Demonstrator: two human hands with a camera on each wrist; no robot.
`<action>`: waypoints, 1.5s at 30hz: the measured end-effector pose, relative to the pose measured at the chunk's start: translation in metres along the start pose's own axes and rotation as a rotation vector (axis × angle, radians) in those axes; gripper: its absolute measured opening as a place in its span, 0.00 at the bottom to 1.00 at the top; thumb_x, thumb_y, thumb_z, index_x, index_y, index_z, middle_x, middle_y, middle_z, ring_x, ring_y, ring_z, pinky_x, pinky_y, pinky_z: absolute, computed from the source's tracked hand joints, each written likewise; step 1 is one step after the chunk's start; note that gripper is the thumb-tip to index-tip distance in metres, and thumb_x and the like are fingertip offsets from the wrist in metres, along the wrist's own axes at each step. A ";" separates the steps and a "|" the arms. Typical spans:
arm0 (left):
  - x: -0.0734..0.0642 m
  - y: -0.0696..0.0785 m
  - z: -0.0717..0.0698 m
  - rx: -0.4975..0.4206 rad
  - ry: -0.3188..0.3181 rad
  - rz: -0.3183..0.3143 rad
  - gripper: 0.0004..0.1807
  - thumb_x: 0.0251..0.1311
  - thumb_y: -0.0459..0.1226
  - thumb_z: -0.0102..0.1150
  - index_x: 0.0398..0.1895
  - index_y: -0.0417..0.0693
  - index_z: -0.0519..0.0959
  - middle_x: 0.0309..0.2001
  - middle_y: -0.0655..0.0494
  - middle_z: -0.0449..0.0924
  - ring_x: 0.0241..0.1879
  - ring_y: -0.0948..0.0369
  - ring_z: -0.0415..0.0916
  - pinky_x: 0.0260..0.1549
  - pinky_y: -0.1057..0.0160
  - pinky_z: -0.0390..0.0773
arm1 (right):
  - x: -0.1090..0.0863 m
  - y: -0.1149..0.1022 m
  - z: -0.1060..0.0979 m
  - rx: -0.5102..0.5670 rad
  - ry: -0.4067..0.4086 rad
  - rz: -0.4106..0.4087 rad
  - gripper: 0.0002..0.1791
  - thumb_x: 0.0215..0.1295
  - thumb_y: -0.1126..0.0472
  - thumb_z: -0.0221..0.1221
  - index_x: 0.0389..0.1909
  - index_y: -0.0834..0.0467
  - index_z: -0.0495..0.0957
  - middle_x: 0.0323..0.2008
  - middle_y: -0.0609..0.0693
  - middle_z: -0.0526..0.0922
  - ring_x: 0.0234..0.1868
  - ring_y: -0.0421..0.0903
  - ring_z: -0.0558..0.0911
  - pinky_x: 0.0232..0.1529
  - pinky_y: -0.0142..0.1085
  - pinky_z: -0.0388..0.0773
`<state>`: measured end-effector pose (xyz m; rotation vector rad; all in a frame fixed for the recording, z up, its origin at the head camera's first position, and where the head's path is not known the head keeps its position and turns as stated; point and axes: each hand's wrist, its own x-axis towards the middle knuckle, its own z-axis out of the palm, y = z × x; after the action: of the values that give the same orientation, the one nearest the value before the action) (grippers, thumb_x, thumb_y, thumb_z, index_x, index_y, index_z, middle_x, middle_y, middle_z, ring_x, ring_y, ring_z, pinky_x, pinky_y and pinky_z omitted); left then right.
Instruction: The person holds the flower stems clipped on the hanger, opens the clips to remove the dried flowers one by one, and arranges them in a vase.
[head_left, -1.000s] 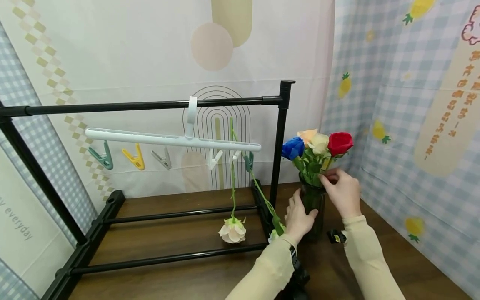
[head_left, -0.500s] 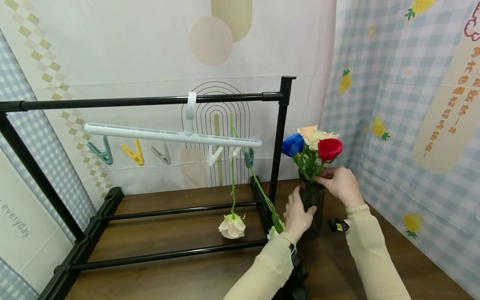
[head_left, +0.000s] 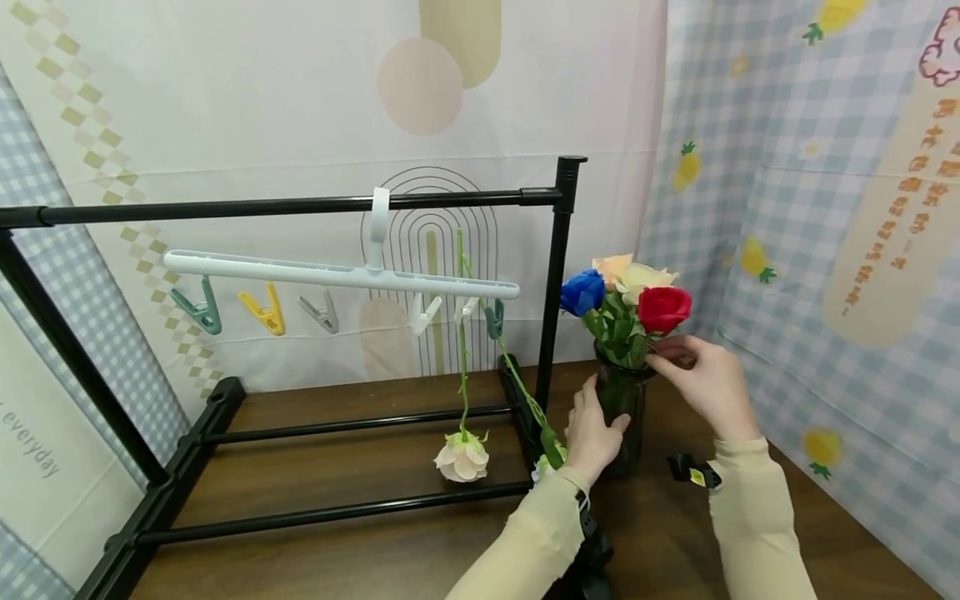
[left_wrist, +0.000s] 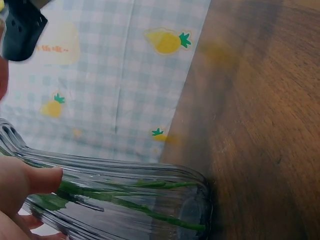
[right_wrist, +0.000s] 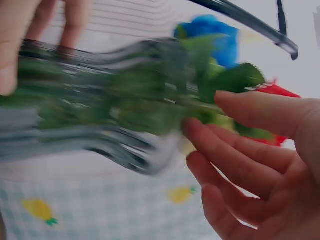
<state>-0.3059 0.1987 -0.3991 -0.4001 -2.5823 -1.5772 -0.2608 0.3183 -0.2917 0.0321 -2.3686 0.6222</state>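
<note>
A dark, clear glass vase (head_left: 624, 408) stands upright on the table, with green stems showing inside it in the left wrist view. My left hand (head_left: 595, 427) grips its near left side, thumb and fingers around the glass. From the vase's mouth rise a red rose (head_left: 664, 311), a blue rose (head_left: 582, 292), a cream rose (head_left: 643, 280) and a peach rose (head_left: 612, 267). My right hand (head_left: 705, 377) is at the rim below the red rose. In the right wrist view its thumb and forefinger are parted, right beside the stem and leaves.
A black rack (head_left: 566, 250) carries a pale blue hanger (head_left: 330, 275) with several clips. A pale rose (head_left: 461, 458) hangs head-down from a white clip; another stem (head_left: 528, 400) hangs from a green clip (head_left: 494, 318). A checked cloth (head_left: 787, 250) closes the right side.
The red rose came left and down toward the vase, then shifted slightly right. My right hand let go of its stem and drew back to the right. The left hand stayed on the vase.
</note>
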 end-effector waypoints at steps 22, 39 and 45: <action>-0.024 0.048 -0.074 0.084 -0.147 0.103 0.42 0.55 0.53 0.53 0.69 0.50 0.48 0.67 0.53 0.54 0.67 0.56 0.52 0.61 0.57 0.62 | -0.020 -0.067 -0.023 0.193 0.447 -0.117 0.11 0.55 0.59 0.60 0.39 0.58 0.81 0.32 0.54 0.83 0.33 0.19 0.67 0.34 0.18 0.61; -0.021 0.024 -0.212 -0.149 0.037 0.272 0.11 0.59 0.44 0.53 0.34 0.50 0.82 0.28 0.54 0.83 0.29 0.63 0.80 0.29 0.68 0.75 | 0.004 -0.103 0.016 0.188 0.153 -0.347 0.07 0.58 0.58 0.58 0.35 0.55 0.81 0.32 0.48 0.83 0.34 0.42 0.78 0.35 0.35 0.71; -0.014 -0.002 -0.224 -0.338 0.152 0.163 0.10 0.59 0.39 0.54 0.34 0.42 0.81 0.32 0.42 0.83 0.34 0.53 0.80 0.35 0.67 0.74 | 0.005 -0.122 0.048 0.233 -0.076 -0.356 0.08 0.60 0.54 0.56 0.36 0.52 0.80 0.34 0.45 0.83 0.33 0.39 0.79 0.34 0.35 0.73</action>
<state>-0.3064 -0.0028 -0.3002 -0.4807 -2.1165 -1.9029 -0.2718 0.1899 -0.2683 0.5757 -2.2709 0.7250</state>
